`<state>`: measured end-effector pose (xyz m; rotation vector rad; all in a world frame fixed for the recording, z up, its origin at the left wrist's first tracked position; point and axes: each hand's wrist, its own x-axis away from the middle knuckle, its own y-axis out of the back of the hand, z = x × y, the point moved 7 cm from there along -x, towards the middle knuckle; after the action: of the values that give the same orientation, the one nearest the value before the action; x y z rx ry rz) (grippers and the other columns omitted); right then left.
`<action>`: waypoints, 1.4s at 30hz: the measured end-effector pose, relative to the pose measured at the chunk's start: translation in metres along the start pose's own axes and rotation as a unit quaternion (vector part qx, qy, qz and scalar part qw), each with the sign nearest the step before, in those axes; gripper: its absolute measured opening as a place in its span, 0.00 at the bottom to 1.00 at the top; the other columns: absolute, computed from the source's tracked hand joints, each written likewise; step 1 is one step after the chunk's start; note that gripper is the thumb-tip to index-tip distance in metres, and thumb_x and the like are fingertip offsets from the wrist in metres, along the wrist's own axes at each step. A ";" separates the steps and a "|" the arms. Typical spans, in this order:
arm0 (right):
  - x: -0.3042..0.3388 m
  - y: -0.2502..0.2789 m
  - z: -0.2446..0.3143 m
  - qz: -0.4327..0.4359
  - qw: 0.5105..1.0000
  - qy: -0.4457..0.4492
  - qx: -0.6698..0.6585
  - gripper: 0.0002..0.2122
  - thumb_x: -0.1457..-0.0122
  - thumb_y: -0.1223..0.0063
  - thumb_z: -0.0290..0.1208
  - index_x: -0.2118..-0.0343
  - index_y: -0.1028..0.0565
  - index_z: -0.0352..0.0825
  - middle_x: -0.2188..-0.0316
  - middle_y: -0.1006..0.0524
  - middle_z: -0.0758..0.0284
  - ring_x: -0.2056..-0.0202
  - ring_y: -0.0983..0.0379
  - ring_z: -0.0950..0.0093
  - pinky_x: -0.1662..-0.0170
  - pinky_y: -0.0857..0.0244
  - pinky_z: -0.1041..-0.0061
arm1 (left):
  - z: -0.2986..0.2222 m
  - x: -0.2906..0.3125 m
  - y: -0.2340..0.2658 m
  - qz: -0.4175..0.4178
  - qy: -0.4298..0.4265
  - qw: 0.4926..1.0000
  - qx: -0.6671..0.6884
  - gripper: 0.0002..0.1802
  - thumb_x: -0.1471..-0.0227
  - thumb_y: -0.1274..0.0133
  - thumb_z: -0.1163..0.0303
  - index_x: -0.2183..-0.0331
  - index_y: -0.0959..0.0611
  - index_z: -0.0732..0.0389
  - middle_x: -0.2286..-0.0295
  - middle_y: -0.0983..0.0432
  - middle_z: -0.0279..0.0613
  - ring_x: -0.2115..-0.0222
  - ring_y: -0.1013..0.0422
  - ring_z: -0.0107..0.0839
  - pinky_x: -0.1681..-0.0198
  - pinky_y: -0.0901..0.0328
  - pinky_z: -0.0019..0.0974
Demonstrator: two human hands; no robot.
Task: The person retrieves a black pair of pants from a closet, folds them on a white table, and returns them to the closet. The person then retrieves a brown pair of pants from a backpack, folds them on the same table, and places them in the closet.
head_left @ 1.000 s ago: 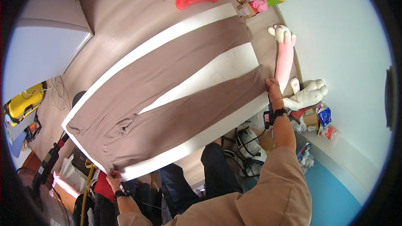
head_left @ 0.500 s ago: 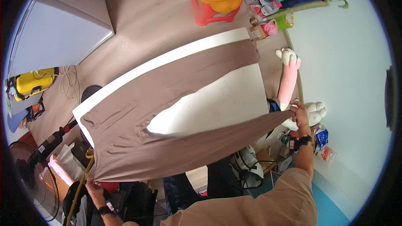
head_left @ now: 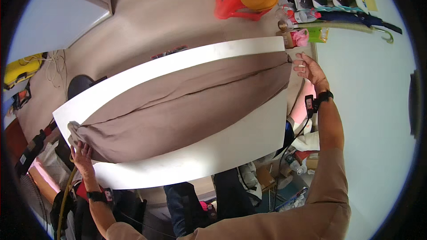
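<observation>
A pair of brown trousers [head_left: 187, 111] lies lengthwise on a white tabletop [head_left: 249, 133], one leg folded over onto the other, with a long seam line between the layers. At its left end the fabric is bunched and a greyish patch shows. My left hand [head_left: 83, 160] is at that end, fingers spread and touching the cloth's edge. Beyond the right end of the trousers, my right hand [head_left: 311, 70] hovers with fingers apart and loosely bent, holding nothing. Both wrists wear dark bands.
A red stool [head_left: 222, 0] with a yellow item stands on the floor past the far edge. Bottles, boxes and an umbrella [head_left: 356, 18] line the right wall. A pink plush toy [head_left: 307, 95] is partly behind my right arm. Bags and a fan crowd the left.
The near trouser leg has been carried away from me and laid over the far one, covering the gap between them. Both hands have moved farther up, and the right hand has let go.
</observation>
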<state>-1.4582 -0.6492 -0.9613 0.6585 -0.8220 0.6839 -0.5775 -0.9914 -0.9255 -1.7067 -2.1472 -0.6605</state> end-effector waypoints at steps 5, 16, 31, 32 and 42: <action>-0.011 -0.007 -0.024 -0.014 0.994 0.061 0.091 0.32 0.51 0.52 0.29 0.39 0.42 0.43 0.42 0.39 0.67 0.44 0.42 0.70 0.46 0.43 0.65 | -0.005 -0.016 0.022 -0.102 -0.211 0.894 -0.382 0.34 0.53 0.51 0.71 0.43 0.38 0.58 0.53 0.37 0.53 0.57 0.35 0.43 0.52 0.38 0.44; -0.024 0.006 -0.061 -0.080 0.987 0.102 -0.095 0.21 0.58 0.57 0.16 0.58 0.25 0.38 0.60 0.27 0.71 0.59 0.32 0.76 0.59 0.38 0.81 | -0.030 -0.012 -0.028 0.018 -0.397 0.666 -0.632 0.41 0.64 0.54 0.80 0.42 0.36 0.53 0.41 0.49 0.50 0.41 0.50 0.49 0.40 0.52 0.48; 0.091 0.010 0.006 -0.130 0.945 0.270 -0.134 0.06 0.49 0.40 0.24 0.69 0.24 0.37 0.69 0.23 0.72 0.66 0.29 0.79 0.58 0.35 0.77 | -0.034 -0.018 -0.040 0.053 -0.501 0.500 -0.704 0.21 0.50 0.54 0.76 0.52 0.29 0.57 0.47 0.38 0.51 0.44 0.45 0.51 0.43 0.49 0.51; 0.100 0.008 0.012 -0.129 0.943 0.267 -0.149 0.06 0.49 0.40 0.26 0.69 0.25 0.37 0.70 0.24 0.72 0.68 0.28 0.79 0.61 0.33 0.77 | -0.031 -0.025 -0.037 0.059 -0.461 0.542 -0.700 0.21 0.49 0.54 0.74 0.51 0.30 0.57 0.49 0.35 0.50 0.46 0.42 0.50 0.44 0.47 0.50; 0.175 0.011 0.050 -0.148 0.937 0.307 -0.074 0.15 0.48 0.43 0.21 0.57 0.27 0.35 0.66 0.25 0.71 0.65 0.30 0.80 0.58 0.34 0.79 | -0.036 -0.031 -0.058 0.070 -0.399 0.592 -0.697 0.19 0.51 0.52 0.76 0.54 0.26 0.57 0.62 0.31 0.48 0.56 0.36 0.48 0.51 0.41 0.47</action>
<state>-1.4003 -0.6308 -0.7897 0.3814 -0.1827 0.5011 -0.6274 -1.0470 -0.9203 -3.4017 -1.7016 -2.2944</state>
